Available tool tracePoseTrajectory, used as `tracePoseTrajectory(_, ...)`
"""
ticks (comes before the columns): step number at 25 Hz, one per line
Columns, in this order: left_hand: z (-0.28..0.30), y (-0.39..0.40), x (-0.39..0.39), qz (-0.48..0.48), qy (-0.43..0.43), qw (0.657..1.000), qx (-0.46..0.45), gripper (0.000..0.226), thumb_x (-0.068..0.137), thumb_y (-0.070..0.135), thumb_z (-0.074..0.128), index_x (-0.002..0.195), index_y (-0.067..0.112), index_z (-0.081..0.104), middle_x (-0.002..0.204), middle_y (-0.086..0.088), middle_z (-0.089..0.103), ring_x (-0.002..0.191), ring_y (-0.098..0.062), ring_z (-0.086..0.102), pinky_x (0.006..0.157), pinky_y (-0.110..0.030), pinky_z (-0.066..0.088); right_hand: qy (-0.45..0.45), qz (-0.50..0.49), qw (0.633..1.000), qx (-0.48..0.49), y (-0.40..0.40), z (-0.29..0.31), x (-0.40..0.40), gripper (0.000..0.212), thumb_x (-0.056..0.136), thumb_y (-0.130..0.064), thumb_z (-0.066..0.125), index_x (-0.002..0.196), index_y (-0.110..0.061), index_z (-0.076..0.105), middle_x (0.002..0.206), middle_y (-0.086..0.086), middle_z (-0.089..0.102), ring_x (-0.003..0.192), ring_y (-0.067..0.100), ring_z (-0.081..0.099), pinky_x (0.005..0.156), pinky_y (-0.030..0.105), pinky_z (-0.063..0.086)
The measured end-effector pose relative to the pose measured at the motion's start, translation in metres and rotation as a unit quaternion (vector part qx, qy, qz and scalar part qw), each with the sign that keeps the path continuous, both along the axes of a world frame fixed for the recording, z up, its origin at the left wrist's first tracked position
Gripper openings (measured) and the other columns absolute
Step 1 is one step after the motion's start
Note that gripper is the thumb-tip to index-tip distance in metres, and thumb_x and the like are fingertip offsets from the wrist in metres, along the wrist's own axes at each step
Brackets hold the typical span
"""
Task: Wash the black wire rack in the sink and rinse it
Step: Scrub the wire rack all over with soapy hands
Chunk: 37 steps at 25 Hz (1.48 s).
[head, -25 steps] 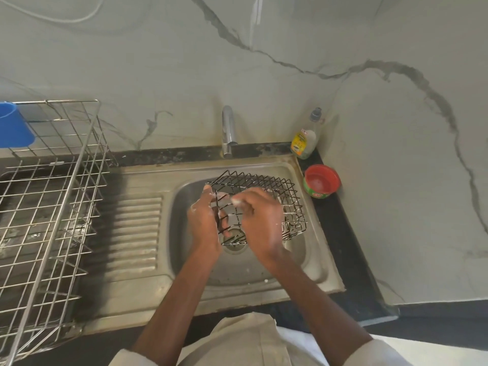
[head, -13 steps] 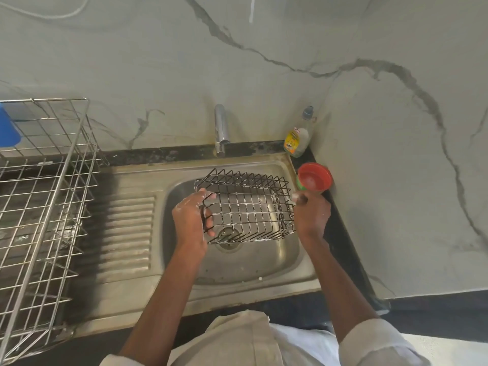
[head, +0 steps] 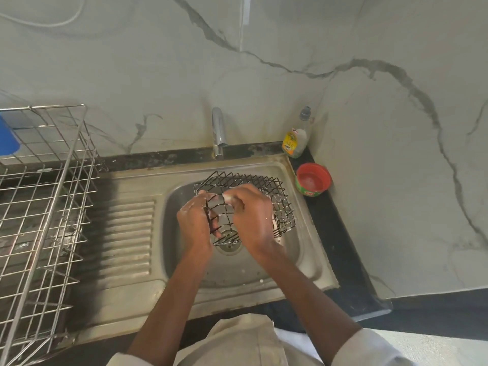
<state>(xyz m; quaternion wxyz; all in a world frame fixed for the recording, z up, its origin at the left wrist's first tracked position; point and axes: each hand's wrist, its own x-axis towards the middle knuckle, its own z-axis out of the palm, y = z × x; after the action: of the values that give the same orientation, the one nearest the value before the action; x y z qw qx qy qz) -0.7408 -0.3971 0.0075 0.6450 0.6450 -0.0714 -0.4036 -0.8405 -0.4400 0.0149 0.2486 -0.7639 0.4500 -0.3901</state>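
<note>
The black wire rack point(head: 274, 196) is held tilted over the steel sink point(head: 298, 262), above the drain. My left hand point(head: 195, 220) grips the rack's left wall, fingers hooked through the wires. My right hand point(head: 250, 217) lies over the rack's middle, its fingers pinched on a small white soapy piece pressed against the top wires; what that piece is I cannot make out. Both hands carry white suds. The tap point(head: 218, 133) stands behind the sink and no water runs from it.
A large steel dish rack point(head: 45, 220) fills the left, with a blue container point(head: 8, 138) at its far corner. The ribbed drainboard point(head: 124, 239) lies between it and the basin. A dish-soap bottle point(head: 295, 138) and a red tub point(head: 313, 180) sit at the back right corner.
Half a second ago my right hand was at the rack's right edge near the red tub; it has come back over the rack's middle. My left hand keeps its grip.
</note>
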Motion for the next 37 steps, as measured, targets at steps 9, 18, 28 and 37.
tracePoseTrajectory(9,0.004,0.001,0.006,-0.024,0.063,0.998,0.000,0.031,0.102,0.030,0.061,0.100,0.006,0.080,0.057,-0.003,0.045,0.040,-0.014,0.038,0.040,-0.021,0.028,0.037,-0.188,0.974,0.118,-0.057,-0.021,-0.068,0.028,0.090,0.004,0.064,0.097,-0.015,0.082,0.101,0.004,0.079,0.091,0.016,0.069,0.066,0.006,0.035)
tracePoseTrajectory(18,0.008,-0.007,-0.009,-0.050,0.001,0.999,-0.010,0.063,0.110,0.056,0.046,0.069,0.019,0.076,0.061,-0.011,0.060,0.053,-0.023,0.059,0.048,-0.029,0.045,-0.006,0.015,1.000,-0.022,0.006,0.009,0.015,0.027,0.082,0.013,0.066,0.091,-0.008,0.080,0.091,0.005,0.074,0.079,0.016,0.069,0.069,0.022,0.056)
tracePoseTrajectory(28,0.012,0.001,-0.003,-0.051,0.032,0.998,-0.001,0.045,0.109,0.049,0.055,0.099,0.013,0.081,0.053,0.000,0.049,0.041,-0.013,0.042,0.036,-0.023,0.032,-0.037,-0.165,0.980,0.105,-0.028,-0.021,-0.060,0.029,0.085,0.009,0.068,0.088,-0.016,0.081,0.087,-0.010,0.074,0.082,-0.004,0.066,0.070,0.004,0.044)
tracePoseTrajectory(37,0.016,0.011,0.009,-0.009,0.032,0.999,0.017,0.016,0.101,0.026,0.067,0.095,0.019,0.081,0.061,-0.003,0.049,0.038,-0.009,0.038,0.038,-0.018,0.024,-0.016,-0.336,0.919,0.207,-0.055,-0.044,-0.095,0.031,0.093,0.001,0.055,0.102,-0.011,0.082,0.102,0.008,0.079,0.097,0.026,0.071,0.077,0.020,0.037)
